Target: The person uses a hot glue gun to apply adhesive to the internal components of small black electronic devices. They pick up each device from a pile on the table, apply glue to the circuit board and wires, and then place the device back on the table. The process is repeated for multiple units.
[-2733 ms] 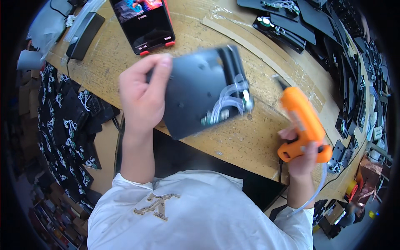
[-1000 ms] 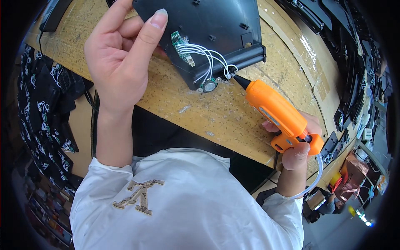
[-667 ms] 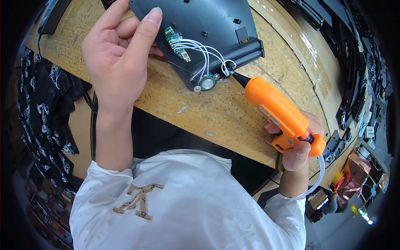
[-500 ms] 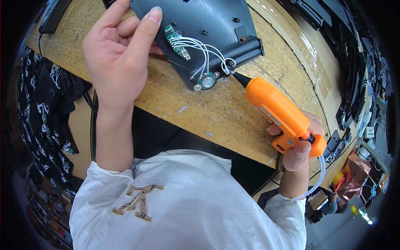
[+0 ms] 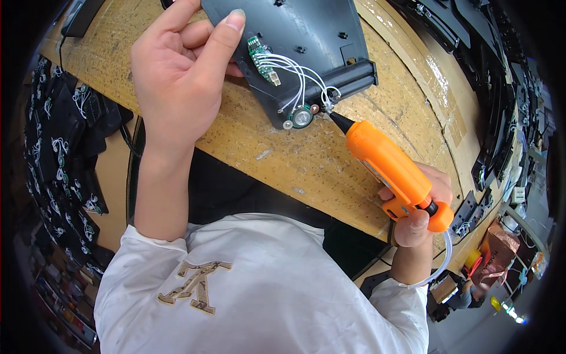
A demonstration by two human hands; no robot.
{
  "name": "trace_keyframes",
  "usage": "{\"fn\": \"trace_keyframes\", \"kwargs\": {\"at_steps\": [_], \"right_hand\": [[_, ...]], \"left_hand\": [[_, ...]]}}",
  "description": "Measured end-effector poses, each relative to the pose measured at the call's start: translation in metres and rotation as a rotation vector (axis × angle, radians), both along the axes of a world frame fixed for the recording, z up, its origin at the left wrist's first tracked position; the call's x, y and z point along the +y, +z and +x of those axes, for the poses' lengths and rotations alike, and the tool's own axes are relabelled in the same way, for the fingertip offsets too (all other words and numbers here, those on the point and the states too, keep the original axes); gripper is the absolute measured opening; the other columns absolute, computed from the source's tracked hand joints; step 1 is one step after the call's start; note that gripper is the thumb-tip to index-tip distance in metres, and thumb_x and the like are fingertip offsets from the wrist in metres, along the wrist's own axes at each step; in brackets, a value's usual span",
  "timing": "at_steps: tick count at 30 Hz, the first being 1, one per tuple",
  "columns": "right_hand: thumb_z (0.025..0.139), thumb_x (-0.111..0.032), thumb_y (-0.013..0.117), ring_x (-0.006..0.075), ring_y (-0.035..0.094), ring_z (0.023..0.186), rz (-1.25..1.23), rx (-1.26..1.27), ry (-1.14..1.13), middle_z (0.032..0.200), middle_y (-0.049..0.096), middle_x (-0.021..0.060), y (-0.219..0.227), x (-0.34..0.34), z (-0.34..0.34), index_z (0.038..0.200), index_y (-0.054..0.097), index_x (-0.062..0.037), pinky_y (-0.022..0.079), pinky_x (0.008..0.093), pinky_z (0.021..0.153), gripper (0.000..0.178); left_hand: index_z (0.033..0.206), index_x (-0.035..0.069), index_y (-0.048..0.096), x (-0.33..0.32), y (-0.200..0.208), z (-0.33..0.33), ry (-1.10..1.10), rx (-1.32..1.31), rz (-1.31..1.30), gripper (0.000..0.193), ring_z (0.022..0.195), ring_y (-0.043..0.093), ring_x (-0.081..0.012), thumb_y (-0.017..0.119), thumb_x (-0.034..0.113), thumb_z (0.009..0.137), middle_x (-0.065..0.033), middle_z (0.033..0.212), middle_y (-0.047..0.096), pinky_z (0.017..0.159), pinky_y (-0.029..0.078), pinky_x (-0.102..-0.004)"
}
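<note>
My left hand (image 5: 180,74) grips a black plastic housing (image 5: 303,38) by its left edge, tilted above the wooden bench (image 5: 277,153). Inside the housing sit a small green circuit board (image 5: 262,59), white wires (image 5: 300,74) and a small round part (image 5: 302,116) at the lower edge. My right hand (image 5: 421,206) holds an orange glue gun (image 5: 392,168) by its grip. The gun's dark nozzle (image 5: 339,121) touches the housing next to where the wires end.
Stacks of black plastic housings (image 5: 495,106) line the right side of the bench. A heap of black parts with white wires (image 5: 65,159) lies to the left, below the bench edge. A clear glue stick (image 5: 439,265) trails from the back of the gun.
The housing was brought closer and turned inside-up since the oldest frame. The glue gun moved from the right to put its nozzle at the wires, and has barely shifted in the last second.
</note>
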State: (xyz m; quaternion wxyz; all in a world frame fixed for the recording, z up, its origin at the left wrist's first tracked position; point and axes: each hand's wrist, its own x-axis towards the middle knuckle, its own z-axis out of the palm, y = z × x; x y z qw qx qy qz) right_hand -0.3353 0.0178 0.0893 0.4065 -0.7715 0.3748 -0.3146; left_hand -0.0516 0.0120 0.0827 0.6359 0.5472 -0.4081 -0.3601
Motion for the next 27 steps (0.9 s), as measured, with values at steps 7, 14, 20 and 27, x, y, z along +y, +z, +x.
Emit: {"fn": "trace_keyframes", "kwargs": {"at_steps": [7,14,20,27], "right_hand": [[0.082,-0.067,0.051,0.0187,0.035,0.04,0.004,0.056,0.012,0.052,0.031,0.0027,0.003,0.002,0.001,0.057,0.043,-0.0065,0.024,0.0317,0.04,0.066],[0.081,-0.068,0.053,0.0195,0.037,0.041,-0.074,0.122,0.058,0.052,0.032,0.0035,0.004,0.001,0.001,0.058,0.045,-0.0059,0.026,0.0322,0.04,0.066],[0.079,-0.066,0.058,0.0222,0.042,0.044,0.001,-0.011,-0.02,0.054,0.041,0.0066,0.003,0.003,0.009,0.064,0.052,-0.0015,0.032,0.0316,0.043,0.067],[0.081,-0.06,0.058,0.0215,0.041,0.044,0.03,-0.024,-0.019,0.054,0.04,0.0059,0.002,0.0,0.002,0.064,0.051,-0.0015,0.031,0.0314,0.043,0.062]], "left_hand": [[0.116,-0.01,0.05,0.002,-0.003,-0.002,-0.005,-0.023,-0.06,0.028,0.084,0.063,-0.0109,0.052,-0.004,0.089,-0.0113,0.097,0.066,0.076,0.048,-0.0209],[0.117,-0.011,0.05,0.001,0.0,-0.004,0.032,0.025,-0.025,0.028,0.084,0.063,-0.0108,0.052,-0.005,0.089,-0.0114,0.098,0.066,0.076,0.048,-0.0206],[0.124,-0.008,0.052,0.005,-0.013,0.01,-0.041,-0.105,-0.066,0.036,0.067,0.065,-0.0081,0.058,0.003,0.09,-0.0101,0.083,0.069,0.056,0.051,-0.0168],[0.123,-0.008,0.052,0.006,-0.014,0.011,-0.043,-0.102,-0.078,0.035,0.067,0.066,-0.0083,0.058,0.003,0.09,-0.0103,0.083,0.069,0.056,0.052,-0.0171]]}}
